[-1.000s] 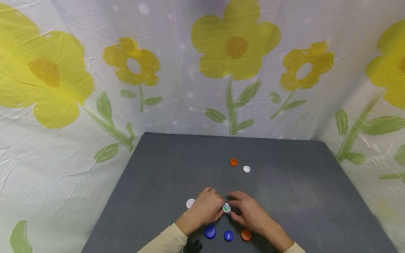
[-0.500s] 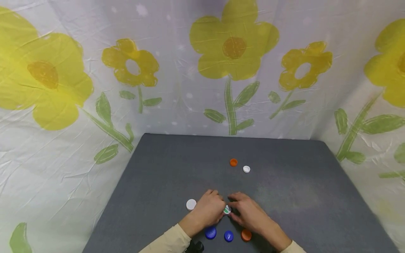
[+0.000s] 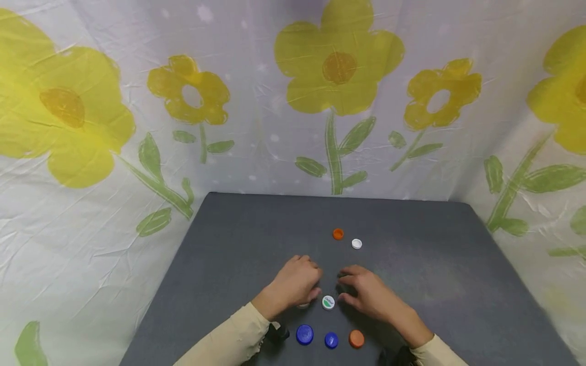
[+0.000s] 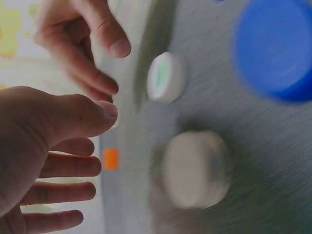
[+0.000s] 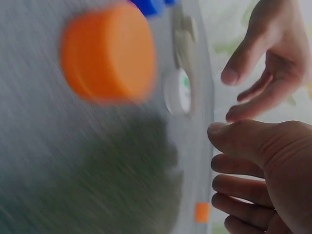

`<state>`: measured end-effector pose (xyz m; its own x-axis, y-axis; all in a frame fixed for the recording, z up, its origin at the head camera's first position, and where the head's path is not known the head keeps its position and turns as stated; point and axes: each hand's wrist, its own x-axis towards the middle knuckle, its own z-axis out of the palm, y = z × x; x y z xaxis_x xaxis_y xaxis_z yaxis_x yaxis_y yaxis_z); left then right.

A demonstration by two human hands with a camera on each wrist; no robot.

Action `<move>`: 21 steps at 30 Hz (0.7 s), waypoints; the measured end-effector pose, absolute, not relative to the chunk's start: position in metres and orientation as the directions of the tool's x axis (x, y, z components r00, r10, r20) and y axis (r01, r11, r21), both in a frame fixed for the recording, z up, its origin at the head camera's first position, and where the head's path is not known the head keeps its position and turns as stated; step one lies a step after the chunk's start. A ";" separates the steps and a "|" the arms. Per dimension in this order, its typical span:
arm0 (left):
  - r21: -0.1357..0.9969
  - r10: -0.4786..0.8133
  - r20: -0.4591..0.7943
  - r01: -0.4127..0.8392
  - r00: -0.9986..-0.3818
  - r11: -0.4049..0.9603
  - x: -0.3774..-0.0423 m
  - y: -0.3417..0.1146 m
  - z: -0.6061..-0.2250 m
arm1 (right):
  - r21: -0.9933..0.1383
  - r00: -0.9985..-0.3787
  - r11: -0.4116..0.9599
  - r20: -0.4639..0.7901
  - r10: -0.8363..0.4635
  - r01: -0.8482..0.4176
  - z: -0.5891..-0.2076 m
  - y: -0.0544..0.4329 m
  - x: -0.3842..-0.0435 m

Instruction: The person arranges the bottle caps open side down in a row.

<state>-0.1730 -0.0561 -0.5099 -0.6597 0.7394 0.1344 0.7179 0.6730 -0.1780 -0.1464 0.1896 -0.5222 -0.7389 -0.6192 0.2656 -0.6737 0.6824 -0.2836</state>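
A white bottle cap (image 3: 328,303) with a green print lies flat on the dark table between both hands, touched by neither. My left hand (image 3: 295,281) hovers left of it; in the left wrist view its fingers (image 4: 73,165) are relaxed and hold nothing. Under its thumb side, a plain white cap (image 4: 192,170) shows blurred in that view, mostly hidden in the head view. To the right, my right hand (image 3: 368,292) hangs over the table with loosely bent fingers (image 5: 241,185) and nothing in them.
Nearer the body, a large blue cap (image 3: 304,335), a smaller blue cap (image 3: 331,340) and an orange cap (image 3: 356,339) form a row. Farther back lie another orange cap (image 3: 338,234) and a small white cap (image 3: 356,244). A flowered curtain (image 3: 261,152) hangs behind the table.
Both hands have let go of the green-printed cap, drawn apart and moved slightly forward. The left wrist now covers the spot where a white cap showed.
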 end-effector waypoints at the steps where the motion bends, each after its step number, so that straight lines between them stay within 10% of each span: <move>1: -0.177 0.738 0.135 0.716 -0.661 0.675 -0.177 -0.057 -0.505 | -0.275 -0.743 0.691 0.270 -0.612 -0.669 -0.520 0.192 -0.150; 21: -0.075 0.673 0.120 0.669 -0.730 0.740 -0.254 -0.034 -0.472 | -0.211 -0.833 0.811 0.246 -0.495 -0.545 -0.488 0.213 -0.222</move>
